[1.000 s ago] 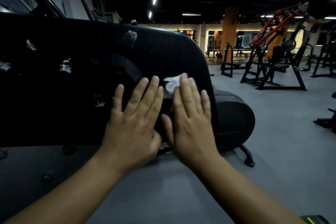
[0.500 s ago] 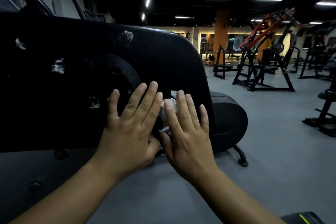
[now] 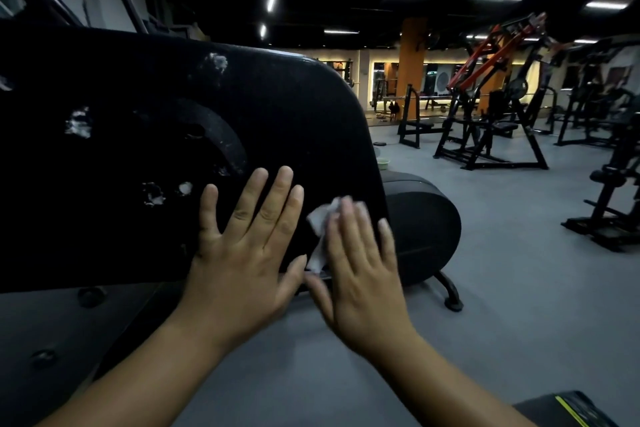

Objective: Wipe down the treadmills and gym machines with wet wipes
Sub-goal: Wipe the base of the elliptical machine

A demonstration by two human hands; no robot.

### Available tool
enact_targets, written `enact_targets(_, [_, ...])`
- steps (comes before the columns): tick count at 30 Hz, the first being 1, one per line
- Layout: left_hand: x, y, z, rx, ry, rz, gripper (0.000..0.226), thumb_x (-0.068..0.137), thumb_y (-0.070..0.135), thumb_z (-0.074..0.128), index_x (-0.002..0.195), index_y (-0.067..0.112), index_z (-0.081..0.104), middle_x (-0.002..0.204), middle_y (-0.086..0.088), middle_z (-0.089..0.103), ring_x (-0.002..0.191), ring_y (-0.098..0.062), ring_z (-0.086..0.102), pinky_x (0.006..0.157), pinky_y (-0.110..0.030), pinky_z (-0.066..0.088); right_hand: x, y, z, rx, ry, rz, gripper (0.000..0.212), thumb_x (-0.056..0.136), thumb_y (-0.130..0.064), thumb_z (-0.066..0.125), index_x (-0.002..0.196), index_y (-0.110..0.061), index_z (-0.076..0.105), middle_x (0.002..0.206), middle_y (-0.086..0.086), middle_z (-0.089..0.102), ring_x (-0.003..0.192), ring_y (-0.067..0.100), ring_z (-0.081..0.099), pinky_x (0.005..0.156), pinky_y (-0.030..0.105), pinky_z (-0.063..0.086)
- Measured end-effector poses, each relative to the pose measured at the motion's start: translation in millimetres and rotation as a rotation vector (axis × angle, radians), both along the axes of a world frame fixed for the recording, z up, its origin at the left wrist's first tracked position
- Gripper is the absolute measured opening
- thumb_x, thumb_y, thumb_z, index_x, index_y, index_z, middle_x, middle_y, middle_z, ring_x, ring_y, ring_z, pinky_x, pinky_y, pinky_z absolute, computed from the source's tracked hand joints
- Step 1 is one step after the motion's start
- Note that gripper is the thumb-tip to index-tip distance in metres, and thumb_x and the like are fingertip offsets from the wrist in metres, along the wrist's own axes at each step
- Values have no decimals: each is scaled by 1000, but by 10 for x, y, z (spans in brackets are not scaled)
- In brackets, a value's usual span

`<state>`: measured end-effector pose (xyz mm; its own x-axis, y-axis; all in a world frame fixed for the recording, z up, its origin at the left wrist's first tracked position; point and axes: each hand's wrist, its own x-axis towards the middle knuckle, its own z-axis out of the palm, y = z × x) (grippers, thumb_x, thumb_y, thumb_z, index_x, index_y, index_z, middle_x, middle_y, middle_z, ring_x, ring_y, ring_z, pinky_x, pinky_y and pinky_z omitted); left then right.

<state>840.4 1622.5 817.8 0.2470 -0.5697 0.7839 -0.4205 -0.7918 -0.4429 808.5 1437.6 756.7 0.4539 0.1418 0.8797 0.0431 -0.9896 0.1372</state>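
down the black machine panel (image 3: 277, 107) the right hand (image 3: 360, 274) has slid the wet wipe (image 3: 320, 236), which now sits near the panel's lower right edge. its fingers are straight, pressing the wipe flat, blurred mid-stroke. the left hand (image 3: 242, 246) stays flat and spread beside it, holding nothing. wiping looks under way; the next stroke should probably head left to the white smudges (image 3: 154, 192).

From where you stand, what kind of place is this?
Probably a gym: a machine with orange arms, a black bench rack, and the black machine cover that the right hand presses a wipe on.
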Motion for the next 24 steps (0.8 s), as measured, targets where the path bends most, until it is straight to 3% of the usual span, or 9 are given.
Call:
enact_targets(2, [15,20,-2,-10,-12,-11,77,97,50,40,159,7,27,169,-14,16,156,-33,14,121,-62,-3,-75,-154,-179,-79,33,-15,72,104,-51,35,158,-7,20,169,13,10,156,28,12,121,55,18])
enact_targets(6, [39,15,-6,-5,-33,6,74,96,44,42,159,7,27,169,-14,17,156,-33,15,120,-62,-3,-10,-158,245,108,-43,-56,67,106,-45,25,159,-6,14,168,14,7,156,29,8,124,53,8])
enact_targets(8, [12,28,20,-1,-14,10,73,96,42,42,159,9,28,168,-13,18,156,-33,16,121,-63,-1,59,7,444,96,-74,-1,65,106,-43,27,158,-5,15,167,15,8,156,29,7,125,51,7])
enact_targets(12, [-43,161,72,-4,16,-11,71,94,44,44,157,13,35,168,-12,21,155,-30,19,122,-61,11,66,-42,515,8,-130,24,57,104,-29,38,156,-8,30,167,15,12,156,30,8,124,53,10])
enact_targets(15, [22,291,70,23,-22,11,70,95,44,44,158,15,34,168,-13,19,156,-30,16,123,-60,11,47,-94,638,14,-195,20,55,94,-20,48,148,-10,46,157,17,26,145,37,26,119,52,21])
enact_targets(19, [90,334,36,42,-22,14,72,96,45,44,160,15,29,169,-13,15,157,-30,11,123,-60,5,85,-119,820,21,-234,83,56,89,-17,57,144,-11,49,139,12,37,122,34,42,99,47,38])
enact_targets(22, [52,350,49,39,-22,-5,69,97,44,44,158,16,34,168,-13,18,157,-29,13,123,-59,8,94,21,684,-4,-191,152,60,93,-14,55,150,-7,37,149,12,35,134,33,40,111,46,32])
enact_targets(24, [33,376,71,40,-31,-20,66,97,41,46,157,17,37,168,-13,21,156,-29,16,124,-57,10,69,37,405,-100,-112,147,58,100,-19,47,154,-5,31,164,11,25,150,29,27,122,47,21])
